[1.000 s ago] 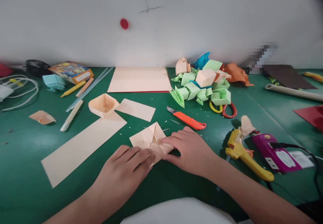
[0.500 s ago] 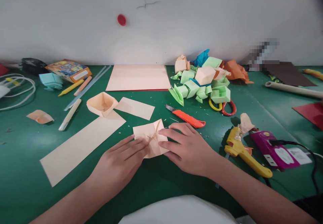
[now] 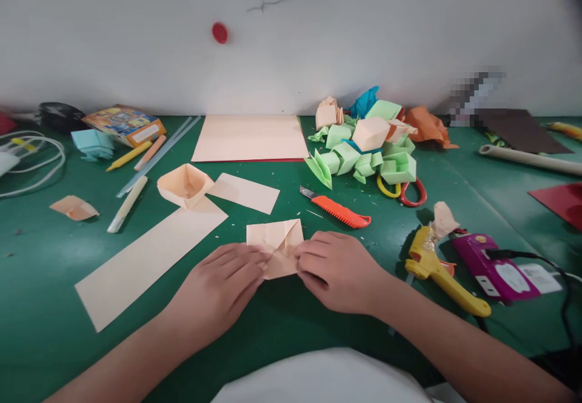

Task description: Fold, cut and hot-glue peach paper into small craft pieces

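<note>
A small folded piece of peach paper (image 3: 282, 242) lies on the green table in front of me, with creases and a diagonal fold line across it. My left hand (image 3: 230, 276) grips its left edge, fingers together over the paper. At the right edge, my right hand (image 3: 339, 269) pinches the paper with bent fingertips. Both thumbs are mostly hidden. Behind the left hand sits an open peach paper box (image 3: 185, 186), on the end of a long paper strip (image 3: 150, 269). A shorter paper strip (image 3: 245, 193) lies beside the box.
An orange box cutter (image 3: 341, 210) with its blade out lies beyond my right hand. A yellow glue gun (image 3: 443, 269) and a purple power adapter (image 3: 495, 268) with cables stand at right. Folded green paper pieces (image 3: 345, 157) are piled over scissors (image 3: 413, 193). Peach sheets (image 3: 250, 138) lie at the back.
My right fingers have drawn back from the middle of the folded paper to its right edge. The raised flap now lies flatter, showing a diagonal fold. The left hand stays at the left edge.
</note>
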A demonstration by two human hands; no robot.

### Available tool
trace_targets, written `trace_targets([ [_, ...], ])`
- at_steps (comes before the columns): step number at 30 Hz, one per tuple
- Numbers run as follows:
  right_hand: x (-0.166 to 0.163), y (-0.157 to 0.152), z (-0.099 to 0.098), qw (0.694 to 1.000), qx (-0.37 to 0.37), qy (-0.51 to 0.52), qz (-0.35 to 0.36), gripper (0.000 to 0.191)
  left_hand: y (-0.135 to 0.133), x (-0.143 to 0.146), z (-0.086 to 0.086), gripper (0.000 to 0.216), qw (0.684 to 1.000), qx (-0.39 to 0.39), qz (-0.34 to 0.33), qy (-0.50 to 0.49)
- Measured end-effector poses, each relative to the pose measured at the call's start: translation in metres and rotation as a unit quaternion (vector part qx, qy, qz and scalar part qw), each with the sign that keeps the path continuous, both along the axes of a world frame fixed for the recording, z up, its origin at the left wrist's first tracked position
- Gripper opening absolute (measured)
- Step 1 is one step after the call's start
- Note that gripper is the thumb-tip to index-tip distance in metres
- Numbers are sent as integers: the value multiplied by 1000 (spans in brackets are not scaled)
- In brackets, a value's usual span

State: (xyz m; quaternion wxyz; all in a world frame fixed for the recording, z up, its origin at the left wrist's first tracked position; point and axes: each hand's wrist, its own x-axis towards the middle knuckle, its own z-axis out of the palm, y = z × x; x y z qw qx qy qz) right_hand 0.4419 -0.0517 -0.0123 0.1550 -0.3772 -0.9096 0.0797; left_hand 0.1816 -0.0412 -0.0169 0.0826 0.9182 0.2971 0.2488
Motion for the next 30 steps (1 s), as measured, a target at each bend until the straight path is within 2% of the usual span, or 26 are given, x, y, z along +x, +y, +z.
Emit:
trace_targets([
  [7, -1, 4, -3, 986, -96, 91, -104, 10, 2, -5, -5, 19, 987, -92, 118, -50],
  [9, -3, 4, -5, 979, -117, 113, -120, 17, 3, -5, -7, 21, 985, -91, 138, -46],
  [12, -6, 6, -8, 977, -118, 129, -124, 24, 4, -4, -8, 19, 988, -60, 135, -43],
  [19, -9, 11, -10, 973, -122, 134, -140, 20, 8, 2, -6, 16, 992, -33, 122, -21],
  [24, -10, 15, -9, 956, -161, 160, -185, 15, 9, 0, -6, 21, 986, -98, 134, -32],
  [30, -7, 16, -5, 946, -206, 168, -186, 13, 11, -4, -5, 24, 974, -163, 156, -36],
])
